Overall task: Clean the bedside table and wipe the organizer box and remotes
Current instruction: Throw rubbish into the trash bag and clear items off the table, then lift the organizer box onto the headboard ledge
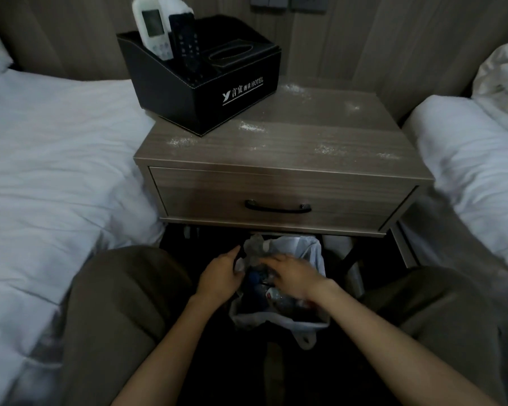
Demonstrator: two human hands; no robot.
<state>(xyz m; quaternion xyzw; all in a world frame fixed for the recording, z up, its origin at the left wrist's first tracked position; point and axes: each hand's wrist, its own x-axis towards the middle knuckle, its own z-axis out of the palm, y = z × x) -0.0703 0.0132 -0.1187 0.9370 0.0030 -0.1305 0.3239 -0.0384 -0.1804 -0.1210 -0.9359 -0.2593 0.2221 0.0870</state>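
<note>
Two remotes (152, 30) on end in organizer box (188, 98), tops rearward; left hand (220, 276), right hand (291, 275): grip unclear.

A single wide camera sits on the person's head, facing forward and down. The bedside table (305, 136) fills the middle, close ahead, seen from above.

organizer box (206, 92) on bedside table (305, 142) back-left, remotes (170, 33) inside
</note>
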